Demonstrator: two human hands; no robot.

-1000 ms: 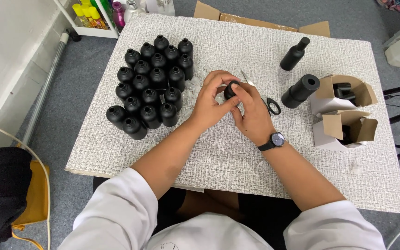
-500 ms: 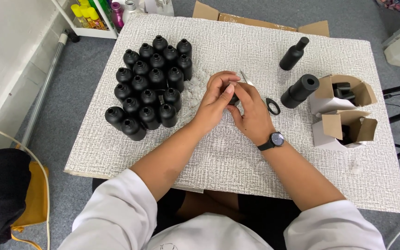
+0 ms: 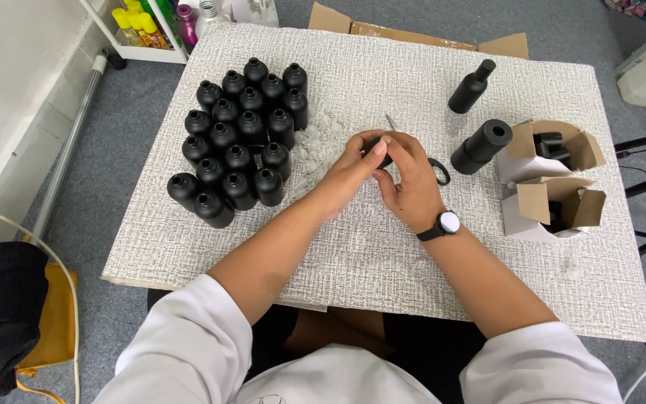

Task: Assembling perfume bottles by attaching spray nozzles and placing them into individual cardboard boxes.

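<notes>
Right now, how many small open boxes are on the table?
2. Both stand at the right edge of the table: the far box, and the near box just in front of it. None seems hidden.

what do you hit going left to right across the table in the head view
cluster of black bottles → left hand → right hand → black bottle lying on its side → two open cardboard boxes

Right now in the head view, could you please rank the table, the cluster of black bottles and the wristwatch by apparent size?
1. Table
2. Cluster of black bottles
3. Wristwatch, on the right hand's wrist
</notes>
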